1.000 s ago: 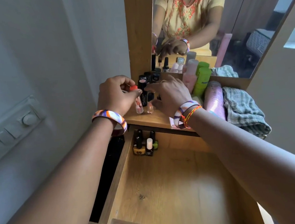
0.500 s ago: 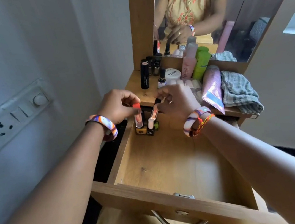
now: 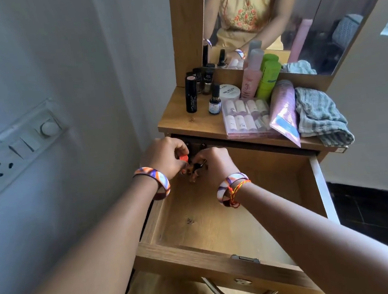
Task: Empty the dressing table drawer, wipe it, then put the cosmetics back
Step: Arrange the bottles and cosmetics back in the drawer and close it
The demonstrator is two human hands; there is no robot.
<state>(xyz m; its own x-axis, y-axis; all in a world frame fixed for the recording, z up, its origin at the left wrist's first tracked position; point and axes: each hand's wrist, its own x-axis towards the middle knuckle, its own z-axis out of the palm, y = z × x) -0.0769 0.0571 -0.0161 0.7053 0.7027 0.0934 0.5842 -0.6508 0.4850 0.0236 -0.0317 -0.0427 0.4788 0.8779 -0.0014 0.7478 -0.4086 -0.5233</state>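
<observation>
The drawer (image 3: pixel 233 217) stood pulled open. At its far left corner the left hand (image 3: pixel 165 159) pinched a red-capped bottle (image 3: pixel 184 159), and the right hand (image 3: pixel 215 166) gripped a small dark bottle (image 3: pixel 200 165); the hands were close together. Above the drawer, the tabletop (image 3: pixel 180 121) held a black tube (image 3: pixel 191 94), a pink bottle (image 3: pixel 251 76), a green bottle (image 3: pixel 268 78) and a folded cloth (image 3: pixel 321 116).

One label reads clearly: "NAIL POLISH" in dark print on the lid of the white round jar (image 3: pixel 229 91) on the tabletop. The black tube (image 3: pixel 191 94), the small blue-labelled bottle (image 3: pixel 214 102) and the pink bottle (image 3: pixel 250 79) carry print too, but it's too small to read.
</observation>
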